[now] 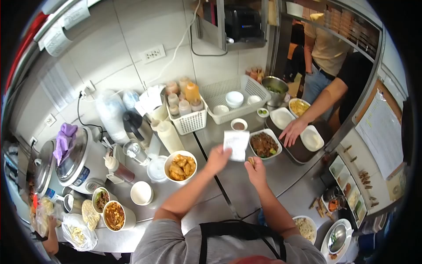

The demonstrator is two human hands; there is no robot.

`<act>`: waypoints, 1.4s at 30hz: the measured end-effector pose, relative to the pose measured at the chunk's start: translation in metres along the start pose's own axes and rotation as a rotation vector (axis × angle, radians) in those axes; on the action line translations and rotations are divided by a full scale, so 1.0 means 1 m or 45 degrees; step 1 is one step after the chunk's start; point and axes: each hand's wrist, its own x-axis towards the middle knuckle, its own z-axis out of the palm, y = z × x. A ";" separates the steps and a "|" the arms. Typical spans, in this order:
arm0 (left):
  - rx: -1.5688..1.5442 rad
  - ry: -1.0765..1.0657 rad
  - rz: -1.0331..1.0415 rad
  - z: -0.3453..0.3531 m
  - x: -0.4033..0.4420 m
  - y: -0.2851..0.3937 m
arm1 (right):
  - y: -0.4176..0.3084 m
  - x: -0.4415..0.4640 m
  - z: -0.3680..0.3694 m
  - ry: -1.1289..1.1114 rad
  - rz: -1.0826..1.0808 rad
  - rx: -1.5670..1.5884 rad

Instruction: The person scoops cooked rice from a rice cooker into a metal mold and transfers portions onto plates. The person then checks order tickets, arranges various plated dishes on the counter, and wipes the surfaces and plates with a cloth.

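A white paper slip (236,145) with print on it is held at its left edge by my left hand (218,159). My right hand (256,170) is closed around a small wooden clothespin (251,162), just right of the slip. Beyond my hands stands a square white bowl of dark meat with greens (265,144). A small cup of brown sauce (238,125) sits behind the slip. To the left of my left hand is a round white bowl of golden fried pieces (180,167).
A co-worker's hand (293,132) rests at a dark tray (303,152) with white bowls, right. Baskets (237,99), squeeze bottles (169,136) and a metal pot (275,90) line the back. Left are soup bowls (118,216) and a rice cooker (83,160).
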 end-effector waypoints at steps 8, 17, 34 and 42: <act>0.097 0.693 0.645 -0.193 0.154 0.260 | 0.068 -0.021 -0.007 -0.269 0.160 -0.243; 0.019 0.928 0.691 -0.243 0.165 0.353 | 0.077 -0.045 0.000 -0.344 0.113 -0.666; 1.428 1.240 0.418 -0.223 0.154 0.382 | 0.068 -0.045 -0.002 -0.324 0.036 -0.700; 1.458 1.204 0.310 -0.215 0.153 0.394 | 0.072 -0.047 -0.001 -0.319 0.023 -0.695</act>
